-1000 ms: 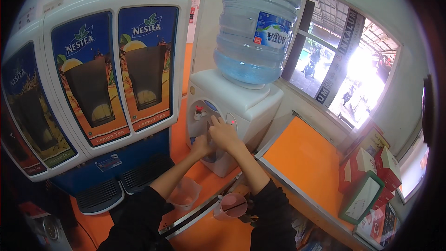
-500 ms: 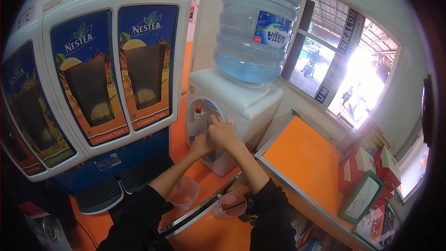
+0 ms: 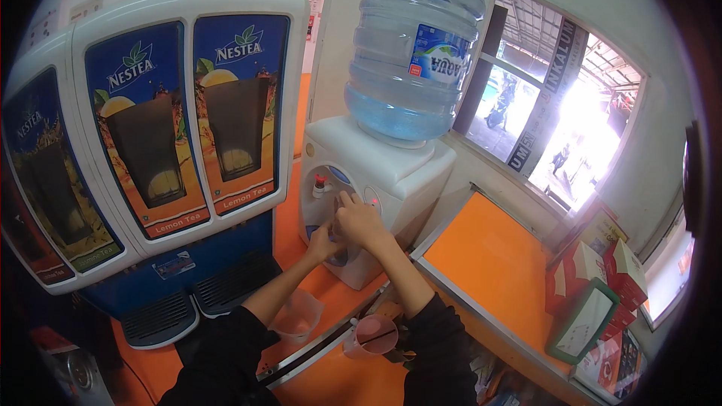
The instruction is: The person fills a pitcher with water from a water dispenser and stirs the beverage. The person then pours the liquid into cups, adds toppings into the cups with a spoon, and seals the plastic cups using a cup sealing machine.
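At the left stands a white-and-blue drink machine [image 3: 171, 252], its front panels printed with glasses of tea, and two black drip trays [image 3: 159, 321] at its foot. Just right of them a clear plastic tub [image 3: 312, 321] rests on an orange tabletop [image 3: 289, 227], below the left forearm. The left hand [image 3: 324, 245] is at the front recess of a white water dispenser [image 3: 412, 197], beneath the red tap [image 3: 320, 183]; its fingers are curled, but I cannot tell what they grasp. The right hand [image 3: 359, 218] is just above and to the right, in front of the same recess, fingers bent — whether they grip anything is hidden too. Between the forearms sits a pink cup [image 3: 356, 347] with a dark, thin stick in it. A large upturned bottle [image 3: 410, 56] tops the dispenser. Farther right come another orange tabletop [image 3: 489, 263], a window [image 3: 502, 101], then red-and-white boxes [image 3: 577, 272] behind a green-framed panel [image 3: 585, 322].
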